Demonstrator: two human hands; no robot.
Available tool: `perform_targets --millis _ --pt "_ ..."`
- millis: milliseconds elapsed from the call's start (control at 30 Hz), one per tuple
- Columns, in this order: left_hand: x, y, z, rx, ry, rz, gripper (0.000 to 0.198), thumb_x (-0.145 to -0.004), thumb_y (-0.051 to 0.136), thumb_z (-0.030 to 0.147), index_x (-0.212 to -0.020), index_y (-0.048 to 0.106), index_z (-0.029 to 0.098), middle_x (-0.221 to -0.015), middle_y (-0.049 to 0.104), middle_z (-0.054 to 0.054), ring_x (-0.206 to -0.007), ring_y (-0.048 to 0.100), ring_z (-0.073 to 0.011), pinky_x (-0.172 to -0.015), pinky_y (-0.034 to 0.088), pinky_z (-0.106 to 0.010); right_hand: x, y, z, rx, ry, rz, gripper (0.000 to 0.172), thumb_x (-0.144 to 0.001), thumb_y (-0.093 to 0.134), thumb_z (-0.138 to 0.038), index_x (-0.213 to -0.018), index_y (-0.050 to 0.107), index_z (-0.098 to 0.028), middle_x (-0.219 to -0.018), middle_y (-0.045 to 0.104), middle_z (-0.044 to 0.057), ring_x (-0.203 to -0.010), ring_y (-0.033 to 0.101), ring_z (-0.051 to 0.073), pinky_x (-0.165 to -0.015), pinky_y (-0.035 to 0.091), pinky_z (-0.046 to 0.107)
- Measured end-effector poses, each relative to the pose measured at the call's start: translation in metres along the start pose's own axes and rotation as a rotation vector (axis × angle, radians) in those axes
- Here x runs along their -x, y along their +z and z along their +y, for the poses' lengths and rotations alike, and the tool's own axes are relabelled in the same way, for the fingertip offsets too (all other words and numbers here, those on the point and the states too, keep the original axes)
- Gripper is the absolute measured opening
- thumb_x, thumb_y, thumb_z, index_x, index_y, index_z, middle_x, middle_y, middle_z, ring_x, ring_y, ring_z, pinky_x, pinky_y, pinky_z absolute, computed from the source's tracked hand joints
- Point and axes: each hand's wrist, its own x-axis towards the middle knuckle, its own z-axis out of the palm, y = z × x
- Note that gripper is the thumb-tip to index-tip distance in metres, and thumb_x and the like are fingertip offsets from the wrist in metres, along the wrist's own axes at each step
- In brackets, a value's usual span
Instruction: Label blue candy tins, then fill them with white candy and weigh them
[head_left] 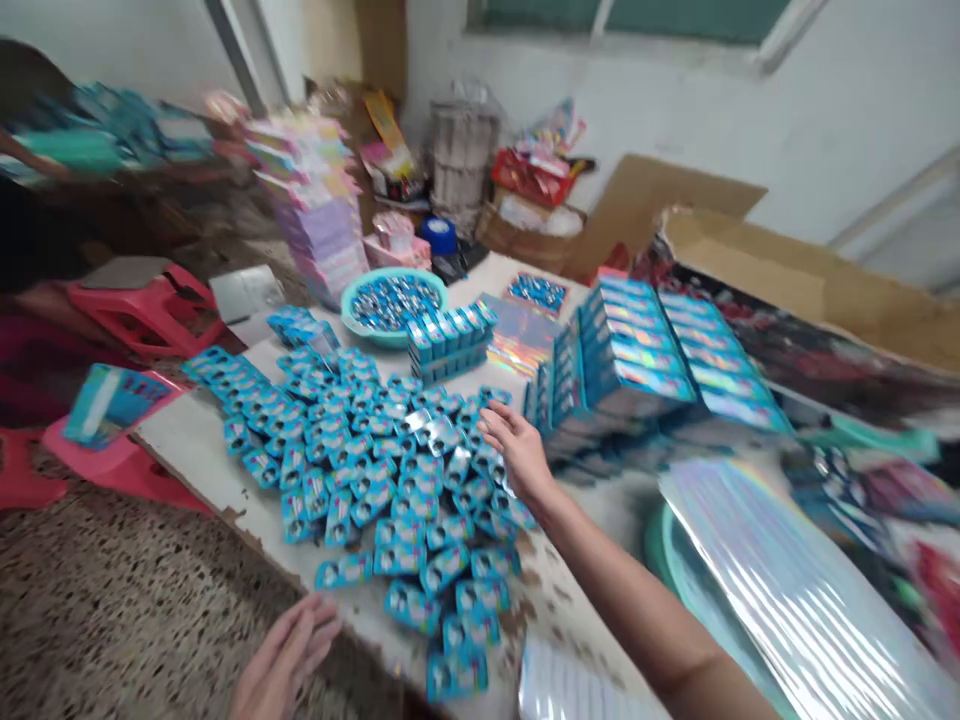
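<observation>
Many small blue packs (405, 480), each with a round dark spot, lie in a loose spread over the white table. My right hand (519, 455) is stretched out over the right side of this spread, fingers extended and apart, with nothing visible in them. Whether its underside touches a pack, I cannot tell. At the near edge of the table is my left hand (289, 650), fingers loosely curved and holding nothing, just below the closest packs. Right of my right hand stand blue display boxes (622, 350) in tall rows.
A mint basin (394, 305) full of small blue and silver pieces stands at the back, beside a blue box stack (452, 340). Shiny striped sheets (795, 580) cover another basin at right. Pink stools (146, 300) are left; a large open carton (810, 290) stands at right.
</observation>
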Motion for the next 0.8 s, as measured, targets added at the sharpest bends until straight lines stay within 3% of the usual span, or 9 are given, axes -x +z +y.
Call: perform_targets --millis 67,167,233,333,400,533,600,700,800 --pt "0.016 0.011 -0.007 -0.074 -0.009 -0.044 0.070 -0.051 0.074 0.061 -0.103 0.059 0.018 -0.098 0.070 -0.009 -0.098 0.064 -0.0265 -0.087 0.050 -0.035 0.085 -0.070 0.000 0.301 -0.107 -0.006 0.034 -0.067 0.073 -0.034 -0.097 0.066 -0.020 -0.082 0.068 0.001 -0.078 0.060 0.017 -0.077 0.046 0.030" --pt "0.036 0.025 -0.032 -0.250 -0.029 -0.146 0.062 -0.056 0.072 0.060 -0.097 0.062 0.015 -0.092 0.071 -0.010 -0.089 0.066 -0.0240 -0.081 0.051 -0.032 0.193 -0.170 0.005 0.739 -0.068 0.103 0.022 -0.071 0.070 -0.038 -0.084 0.068 -0.021 -0.073 0.065 0.002 -0.072 0.058 0.020 -0.076 0.045 0.035" --pt "0.049 0.035 -0.051 -0.392 -0.023 -0.254 0.056 -0.059 0.070 0.059 -0.092 0.065 0.014 -0.087 0.071 -0.010 -0.084 0.067 -0.0234 -0.079 0.051 -0.032 0.238 -0.224 0.019 0.994 0.045 0.034 0.035 -0.065 0.073 -0.043 -0.092 0.067 -0.022 -0.093 0.067 0.007 -0.090 0.058 0.026 -0.085 0.042 0.040" --pt "0.070 0.059 -0.077 -0.571 0.067 -0.452 0.048 -0.063 0.066 0.057 -0.088 0.067 0.016 -0.087 0.071 -0.008 -0.084 0.065 -0.0233 -0.082 0.049 -0.032 0.263 -0.273 0.052 1.372 0.226 0.004 0.074 -0.050 0.081 -0.047 -0.115 0.057 -0.020 -0.123 0.054 0.015 -0.114 0.046 0.036 -0.092 0.035 0.050" --pt "0.083 0.081 -0.095 -0.681 0.151 -0.560 0.044 -0.067 0.062 0.054 -0.091 0.067 0.017 -0.092 0.071 -0.008 -0.089 0.064 -0.0235 -0.085 0.048 -0.033 0.264 -0.286 0.072 1.533 0.326 0.061 0.085 -0.049 0.081 -0.042 -0.124 0.049 -0.020 -0.128 0.047 0.017 -0.117 0.042 0.038 -0.088 0.037 0.051" --pt "0.102 0.124 -0.134 -1.031 0.278 -0.638 0.048 -0.076 0.054 0.037 -0.117 0.057 0.012 -0.113 0.064 -0.016 -0.105 0.059 -0.0263 -0.094 0.042 -0.036 0.261 -0.291 0.089 1.628 0.353 0.106 0.080 -0.052 0.079 -0.030 -0.124 0.046 -0.019 -0.120 0.048 0.016 -0.109 0.046 0.033 -0.077 0.041 0.040" --pt "0.108 0.142 -0.150 -1.215 0.370 -0.610 0.061 -0.076 0.053 0.028 -0.132 0.043 0.007 -0.130 0.052 -0.021 -0.120 0.049 -0.0289 -0.101 0.036 -0.039 0.262 -0.292 0.088 1.647 0.308 0.080 0.064 -0.054 0.078 -0.028 -0.112 0.054 -0.018 -0.112 0.051 0.015 -0.105 0.047 0.032 -0.078 0.040 0.039" --pt "0.120 0.165 -0.157 -1.368 0.614 -0.560 0.070 -0.077 0.053 0.022 -0.142 0.028 0.009 -0.146 0.032 -0.021 -0.136 0.027 -0.0303 -0.108 0.025 -0.044 0.271 -0.289 0.081 1.583 0.147 0.030 0.024 -0.064 0.069 -0.018 -0.087 0.060 -0.020 -0.102 0.056 0.011 -0.101 0.047 0.030 -0.081 0.037 0.039" --pt "0.137 0.188 -0.146 -1.444 0.896 -0.761 0.064 -0.076 0.055 0.019 -0.137 0.039 0.020 -0.144 0.038 -0.013 -0.138 0.022 -0.0297 -0.110 0.015 -0.049 0.290 -0.275 0.068 1.253 -0.050 -0.058 0.012 -0.072 0.058 -0.011 -0.072 0.060 -0.023 -0.084 0.059 0.006 -0.090 0.050 0.024 -0.082 0.038 0.036"
